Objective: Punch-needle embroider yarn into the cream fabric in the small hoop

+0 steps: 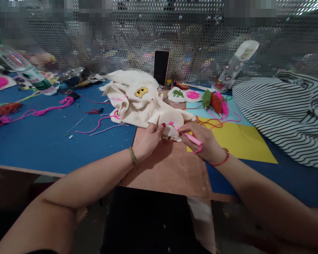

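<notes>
My left hand (pixel 151 139) grips the near left edge of a round embroidery hoop (pixel 175 118), its thumb on the rim. Cream cloth (pixel 145 114) is stretched in the hoop and spreads away behind it in folds. In my right hand (pixel 201 139) is a pink punch needle (pixel 192 138), held like a pen, with pink yarn looping from its back end. The tool's tip points at a small pink stitched patch (pixel 171 123) on the hooped cloth; whether it pierces the cloth I cannot tell. A yellow animal motif (pixel 141 92) shows on the cloth behind.
Balls of green, rust and pink yarn (pixel 216 103) lie on blue and yellow sheets (pixel 235 143) at right, near striped fabric (pixel 286 116). A phone (pixel 161 67) leans on the perforated metal screen. Pink yarn (pixel 39 112) and a water bottle (pixel 33 76) are at left.
</notes>
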The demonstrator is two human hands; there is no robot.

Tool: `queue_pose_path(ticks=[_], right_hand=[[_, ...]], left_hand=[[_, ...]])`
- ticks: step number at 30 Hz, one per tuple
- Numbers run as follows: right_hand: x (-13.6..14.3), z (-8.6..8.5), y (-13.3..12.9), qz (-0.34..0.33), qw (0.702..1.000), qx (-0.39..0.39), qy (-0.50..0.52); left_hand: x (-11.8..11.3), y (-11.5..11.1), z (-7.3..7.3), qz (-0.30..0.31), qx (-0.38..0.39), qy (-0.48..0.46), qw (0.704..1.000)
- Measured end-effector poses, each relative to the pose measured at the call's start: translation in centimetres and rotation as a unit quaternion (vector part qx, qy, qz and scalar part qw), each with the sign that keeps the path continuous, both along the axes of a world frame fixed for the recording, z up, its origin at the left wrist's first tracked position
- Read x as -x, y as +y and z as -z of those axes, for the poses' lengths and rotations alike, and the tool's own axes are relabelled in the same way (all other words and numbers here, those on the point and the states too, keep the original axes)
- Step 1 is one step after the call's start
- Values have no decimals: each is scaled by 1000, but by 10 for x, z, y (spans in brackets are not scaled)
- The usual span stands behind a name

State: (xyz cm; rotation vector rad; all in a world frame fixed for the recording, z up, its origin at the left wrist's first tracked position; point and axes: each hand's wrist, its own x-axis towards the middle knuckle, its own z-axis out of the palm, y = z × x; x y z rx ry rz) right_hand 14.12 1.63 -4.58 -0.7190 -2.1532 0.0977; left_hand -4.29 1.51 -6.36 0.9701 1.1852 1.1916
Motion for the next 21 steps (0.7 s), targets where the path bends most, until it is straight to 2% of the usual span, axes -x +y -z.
queue_pose_path(ticks=[3,7,13,17,21], right_hand=[[1,5,1,4,1000,27,-5],[3,10,4,8,999,31,-16],[1,0,0,-22,999,-36,34],[0,-5,-3,-34,997,-53,43],[1,-4,-1,-28,998,-42,36]], left_hand=[[1,0,0,-8,-15,48,999],[0,-3,2,14,-1,55,998],[-3,0,1,17,13,-72,997],[-2,4,0,-3,5,-78,997],[-1,5,4,17,16,-115,993]])
